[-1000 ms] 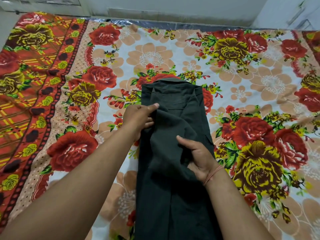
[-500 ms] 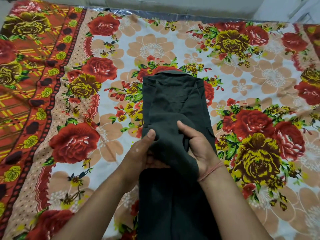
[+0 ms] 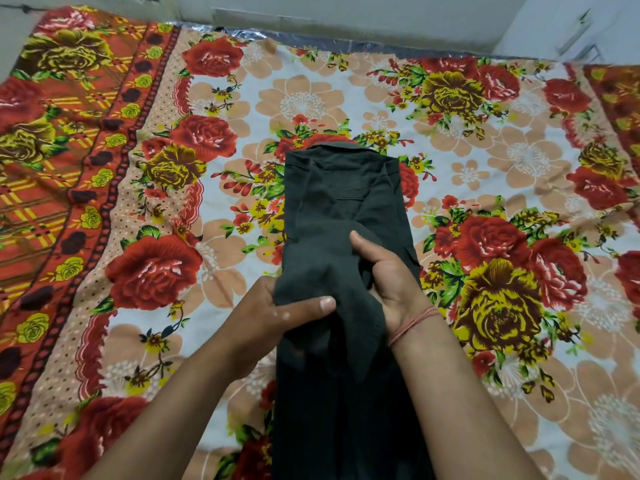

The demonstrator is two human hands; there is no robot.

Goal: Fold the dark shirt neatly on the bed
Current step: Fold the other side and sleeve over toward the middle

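Note:
The dark shirt lies as a long narrow strip down the middle of the bed, collar end away from me, its lower end running out of the frame's bottom. A fold of its cloth is bunched up at mid-length. My left hand grips that bunch from the left, thumb pressed on top. My right hand, with a red thread at the wrist, holds the same bunch from the right, fingers tucked under the cloth.
The bed is covered by a flowered sheet with red and yellow roses and an orange patterned border at the left. A pale wall runs along the far edge.
My left hand slid from the shirt's upper left edge down to its middle and took hold of the bunched fold. My right hand stayed on the fold and lifted it slightly.

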